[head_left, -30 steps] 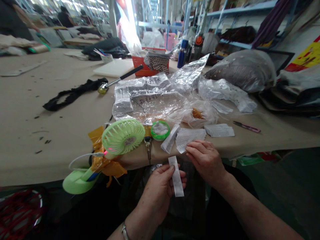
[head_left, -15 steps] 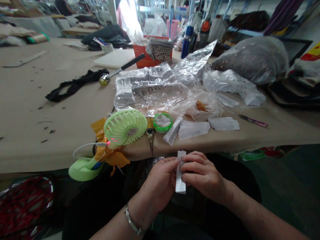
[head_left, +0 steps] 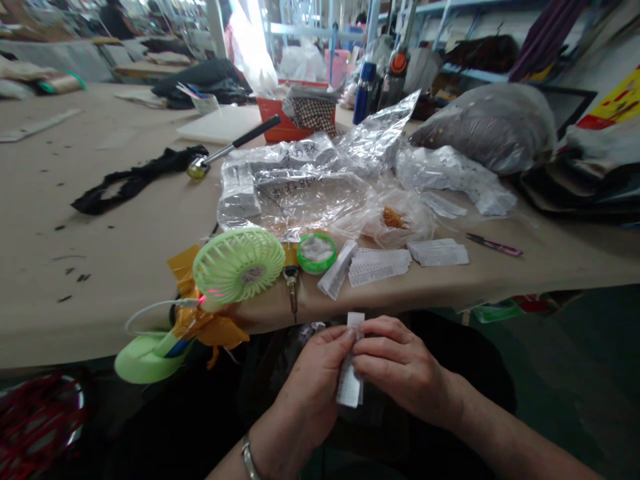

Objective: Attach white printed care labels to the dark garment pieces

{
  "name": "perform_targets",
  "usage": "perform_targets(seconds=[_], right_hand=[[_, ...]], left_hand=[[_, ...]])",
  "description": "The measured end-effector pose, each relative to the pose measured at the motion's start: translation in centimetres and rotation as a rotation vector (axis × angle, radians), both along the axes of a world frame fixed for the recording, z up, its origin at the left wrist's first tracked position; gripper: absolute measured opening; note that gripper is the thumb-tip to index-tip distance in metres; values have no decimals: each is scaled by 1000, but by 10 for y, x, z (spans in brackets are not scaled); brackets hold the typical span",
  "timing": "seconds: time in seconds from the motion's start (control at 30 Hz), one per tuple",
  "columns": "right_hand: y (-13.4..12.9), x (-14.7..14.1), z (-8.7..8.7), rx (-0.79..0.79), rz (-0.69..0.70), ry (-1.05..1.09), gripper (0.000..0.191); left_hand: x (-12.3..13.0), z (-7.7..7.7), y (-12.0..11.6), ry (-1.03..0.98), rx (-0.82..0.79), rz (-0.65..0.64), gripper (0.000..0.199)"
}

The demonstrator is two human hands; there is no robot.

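Note:
Narrow white printed labels [head_left: 351,383] stand between my two hands, just in front of the table edge. My left hand [head_left: 317,377] pinches them from the left with its thumb near the top. From the right, the bent fingers of my right hand [head_left: 395,360] close on the same strips, covering their middle. On the table beyond lie a fanned stack of printed labels [head_left: 379,267], a second label stack [head_left: 439,253] and a folded label strip [head_left: 339,269]. Left of these sits a green round tub [head_left: 317,253] with white wadding inside.
A green fan [head_left: 239,265] is taped at the table edge, beside a pointed metal tool [head_left: 293,293]. Clear plastic bags [head_left: 305,200] spread behind. Thread snips [head_left: 494,245] lie right. Further off are a hammer-like tool [head_left: 235,143], black cloth [head_left: 135,177] and a red bin [head_left: 273,120].
The camera view has shifted slightly, so the table things sit further left. Between my fingers the labels have tilted and their lower ends have spread apart a little.

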State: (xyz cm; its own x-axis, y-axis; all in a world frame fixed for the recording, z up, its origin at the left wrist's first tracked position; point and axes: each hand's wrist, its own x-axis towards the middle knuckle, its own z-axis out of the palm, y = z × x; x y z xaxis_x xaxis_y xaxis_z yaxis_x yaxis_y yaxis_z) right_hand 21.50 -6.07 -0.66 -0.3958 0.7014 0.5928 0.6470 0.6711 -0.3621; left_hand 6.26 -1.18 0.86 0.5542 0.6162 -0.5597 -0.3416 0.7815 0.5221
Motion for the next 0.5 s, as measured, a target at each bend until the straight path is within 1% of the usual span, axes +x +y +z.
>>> perform_targets(seconds=[0.03,0.07,0.13,0.2,0.23,0.27,0.3,0.37,0.43,0.5], right_hand=[[1,7,2,10,-36,5,17],[3,16,5,22,-102,4,22],[8,40,8,47,-320,-37,32],[13,65,7,54,-611,-150,46],[14,76,5,38,-710,-222,56],[15,85,3,0,-774,-301,62],[14,92,0,-35,-805,-368,64],[11,100,-7,-75,-804,-447,59],[5,106,-12,-48,-762,-440,46],[0,113,-15,12,-705,-365,30]], left_hand=[[-1,0,0,36,-1,-14,21],[-2,-1,0,70,-15,-47,23],[-3,-3,1,153,-20,-66,23],[-4,-7,0,182,-17,-73,23],[-4,-8,0,188,-15,-74,22],[-3,-10,-1,192,-15,-76,22],[-3,-11,-2,195,-15,-79,23],[-3,-14,-3,203,-17,-87,23],[-3,-15,-4,214,-18,-97,23],[-4,-14,-4,222,-17,-106,24]])
